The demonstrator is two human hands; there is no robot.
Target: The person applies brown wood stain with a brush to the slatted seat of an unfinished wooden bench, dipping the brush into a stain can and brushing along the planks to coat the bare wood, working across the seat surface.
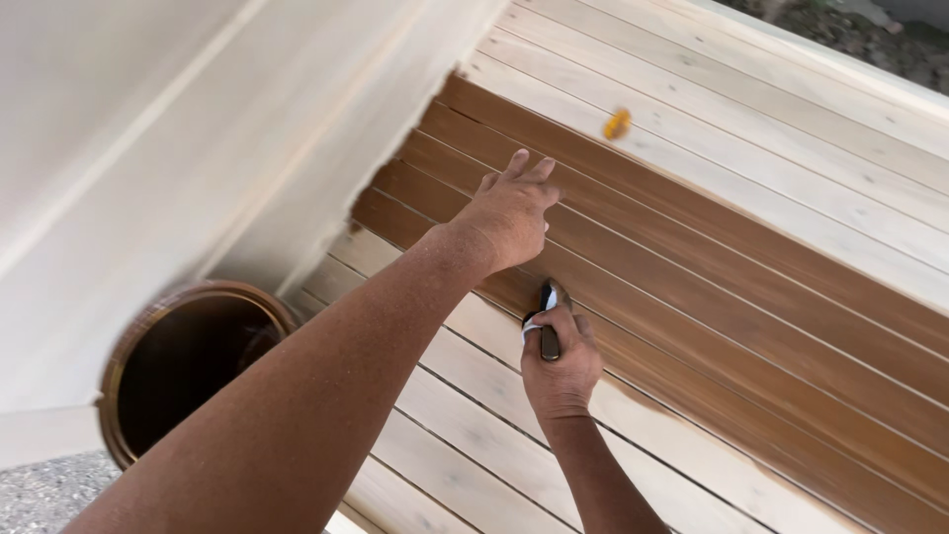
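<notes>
My left hand (509,210) lies flat on the brown-stained part of a slatted wooden panel (712,247), fingers stretched out and holding nothing. Just below it, my right hand (560,364) grips a small dark-handled brush (550,318) with a bit of white cloth wrapped at the handle. The brush tip touches a slat at the edge between the stained strip and the pale bare wood (474,435). The bristles are mostly hidden behind my fingers.
A round open can of dark brown stain (183,361) stands at the lower left, beside a pale wooden side board (148,168). A small orange blotch (617,123) sits on a bare slat further up. Gravelly ground shows at the bottom left and top right corners.
</notes>
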